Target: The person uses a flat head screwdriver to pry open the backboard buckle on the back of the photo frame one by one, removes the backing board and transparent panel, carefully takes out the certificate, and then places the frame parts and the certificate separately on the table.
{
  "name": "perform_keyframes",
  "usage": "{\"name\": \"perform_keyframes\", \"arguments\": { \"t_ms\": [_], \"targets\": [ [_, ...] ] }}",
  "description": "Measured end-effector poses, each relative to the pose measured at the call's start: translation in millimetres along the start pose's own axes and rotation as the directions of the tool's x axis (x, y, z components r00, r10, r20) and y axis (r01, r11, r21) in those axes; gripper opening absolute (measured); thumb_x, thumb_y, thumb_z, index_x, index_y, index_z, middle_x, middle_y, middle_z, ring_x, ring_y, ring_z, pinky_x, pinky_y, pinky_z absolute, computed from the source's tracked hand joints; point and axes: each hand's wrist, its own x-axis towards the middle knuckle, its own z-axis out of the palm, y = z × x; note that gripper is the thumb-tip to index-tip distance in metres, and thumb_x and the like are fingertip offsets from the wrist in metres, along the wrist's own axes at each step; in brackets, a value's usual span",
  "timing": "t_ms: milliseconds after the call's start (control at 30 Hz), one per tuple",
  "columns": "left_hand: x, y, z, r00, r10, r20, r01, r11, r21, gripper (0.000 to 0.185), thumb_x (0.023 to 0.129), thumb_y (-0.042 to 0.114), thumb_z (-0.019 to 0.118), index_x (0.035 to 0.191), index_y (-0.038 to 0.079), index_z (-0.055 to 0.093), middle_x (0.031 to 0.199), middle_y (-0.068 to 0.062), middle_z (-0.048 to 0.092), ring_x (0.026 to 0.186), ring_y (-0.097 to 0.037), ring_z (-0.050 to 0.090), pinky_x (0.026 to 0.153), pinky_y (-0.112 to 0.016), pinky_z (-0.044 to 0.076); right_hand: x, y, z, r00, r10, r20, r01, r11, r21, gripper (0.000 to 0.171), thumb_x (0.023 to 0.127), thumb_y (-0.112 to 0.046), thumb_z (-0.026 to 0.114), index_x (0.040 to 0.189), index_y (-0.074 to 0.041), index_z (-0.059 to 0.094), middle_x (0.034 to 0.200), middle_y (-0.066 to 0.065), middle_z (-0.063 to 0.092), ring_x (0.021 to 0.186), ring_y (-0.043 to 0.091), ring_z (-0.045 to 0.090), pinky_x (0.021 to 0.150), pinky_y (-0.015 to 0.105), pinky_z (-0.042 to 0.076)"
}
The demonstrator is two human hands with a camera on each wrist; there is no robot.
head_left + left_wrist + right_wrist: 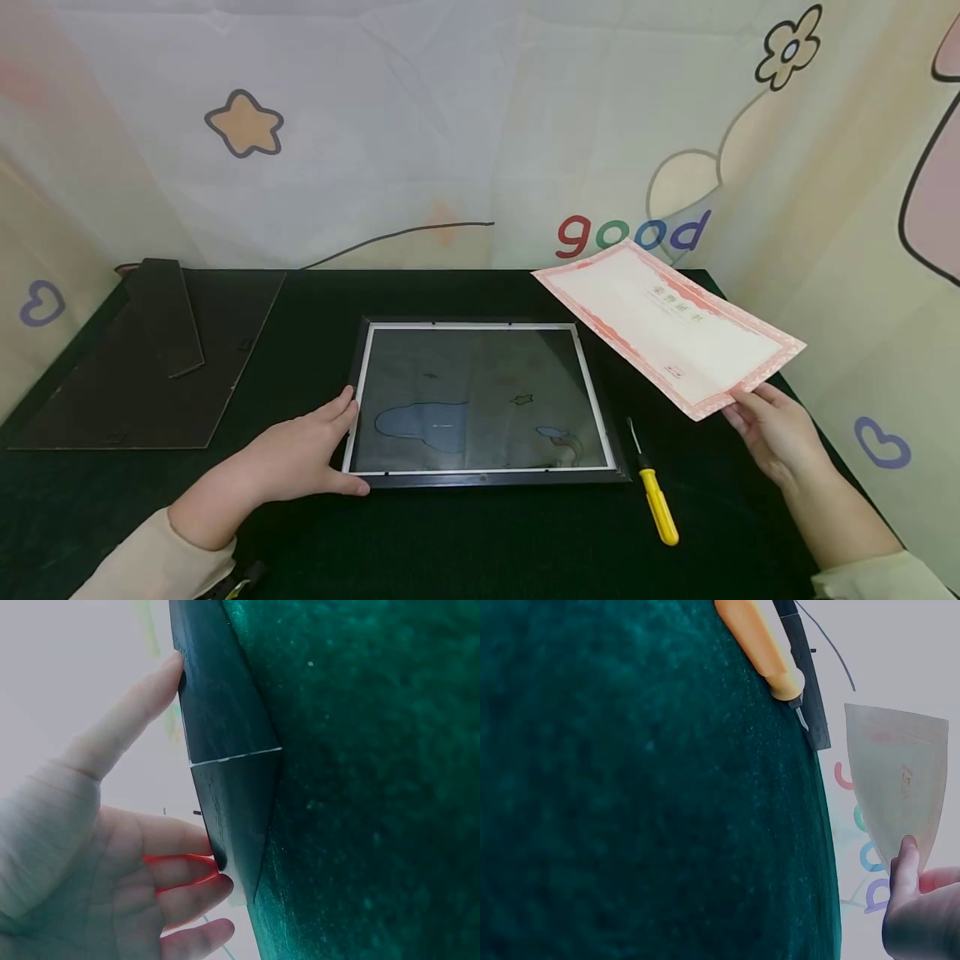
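Note:
A black picture frame (483, 479) with a glass pane lies flat in the middle of the dark green table. My left hand (303, 454) holds its near left corner, thumb along the front edge and fingers against the left side; the left wrist view shows the frame corner (229, 795) between the fingers (184, 866) and the thumb. My right hand (772, 429) pinches the near corner of a pink-bordered certificate (667, 325), held tilted in the air to the right of the frame. In the right wrist view the certificate (896, 791) stands above the thumb (906, 862).
A yellow-handled screwdriver (654, 492) lies just right of the frame, also seen as the screwdriver (761, 645) in the right wrist view. The frame's dark backing board (142, 367) with its stand lies at the far left. Patterned cloth walls surround the table (480, 550).

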Motion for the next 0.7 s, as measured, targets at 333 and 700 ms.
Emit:
{"name": "perform_keyframes", "arguments": {
  "t_ms": [333,700],
  "targets": [
    [0.4,1.2,-0.2,1.0,-0.012,0.009,0.012,1.0,0.012,0.103,0.057,0.066,0.057,0.134,0.005,0.023,0.14,-0.011,0.011,0.12,-0.024,0.029,0.083,-0.039,0.039,-1,2,-6,1.0,-0.007,0.01,0.006,0.999,0.052,0.04,0.081,-0.006,0.056,0.114,-0.009,0.034,0.091,0.002,0.059,0.082,0.014,0.059,0.071,0.026,0.047],
    [0.5,0.2,0.7,1.0,-0.003,0.007,0.003,0.999,0.033,0.102,0.058,0.066,0.057,0.134,0.005,0.023,0.14,-0.011,0.01,0.12,-0.023,0.028,0.084,-0.039,0.039,-3,2,-11,1.0,0.008,0.01,-0.009,0.996,0.093,0.04,0.082,-0.006,0.054,0.115,-0.011,0.032,0.091,0.003,0.059,0.083,0.016,0.059,0.073,0.026,0.046]
  ]
}}
